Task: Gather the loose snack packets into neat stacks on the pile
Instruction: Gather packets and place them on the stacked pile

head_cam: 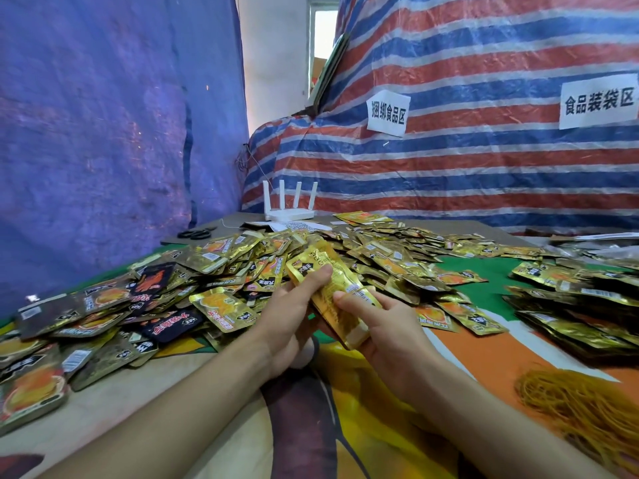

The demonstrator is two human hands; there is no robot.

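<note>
**Squaring a handful before it goes on the pile**

Nearest you, both forearms reach in over the worktop (103,392), which is covered by a printed cloth. A heap of rubber bands (584,406) lies near your right forearm, probably there for binding finished bundles.

Your left hand (294,316) and right hand (383,333) meet on one small stack of gold packets (332,292). The left grip is pressed onto the stack's upper face near its far end, thumb on top; the right grip cups it from beneath at the near end, with a fingertip laid along its side. Held tilted between both hands like this, the stack's edges can be nudged flush, which seems to be the step in hand.

Just beyond your hands spreads the loose pile of snack packets (242,271), fanning left and back across the worktop. Neater rows of packets (567,305) sit to the right, well apart.

Farther back stand scissors (197,233) and a white router (290,210), then the striped tarpaulin (484,160) carrying paper signs.
</note>
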